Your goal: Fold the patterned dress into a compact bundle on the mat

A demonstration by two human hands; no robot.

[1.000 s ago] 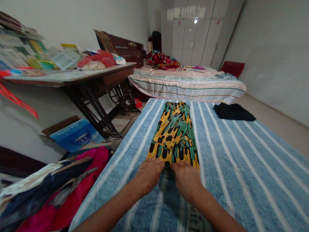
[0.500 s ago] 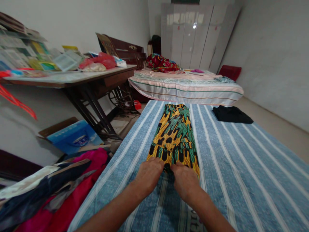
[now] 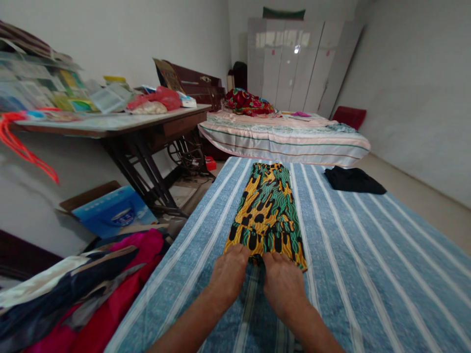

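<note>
A long folded garment (image 3: 267, 201), patterned in yellow, green and black, lies lengthwise on the blue bed sheet with white stripes (image 3: 342, 294). My left hand (image 3: 230, 269) is closed on the left part of its near edge, fingers curled over the cloth. Close by on the right, my right hand (image 3: 283, 277) grips the same edge with bent fingers. Both sets of fingertips are partly hidden by the knuckles. Toward the bed's far right corner rests a folded black garment (image 3: 354, 180), apart from both hands.
A sewing-machine table (image 3: 147, 125) loaded with boxes and bags stands at the left. Beneath it is a blue carton (image 3: 116, 211). A heap of clothes (image 3: 121, 274) borders the bed's left side. Beyond is another bed (image 3: 283, 137) before a wardrobe (image 3: 287, 63).
The view has tilted up slightly, so everything sits a little lower in the picture. My hands stay at the patterned garment's near edge, and its near right corner lies slightly flatter.
</note>
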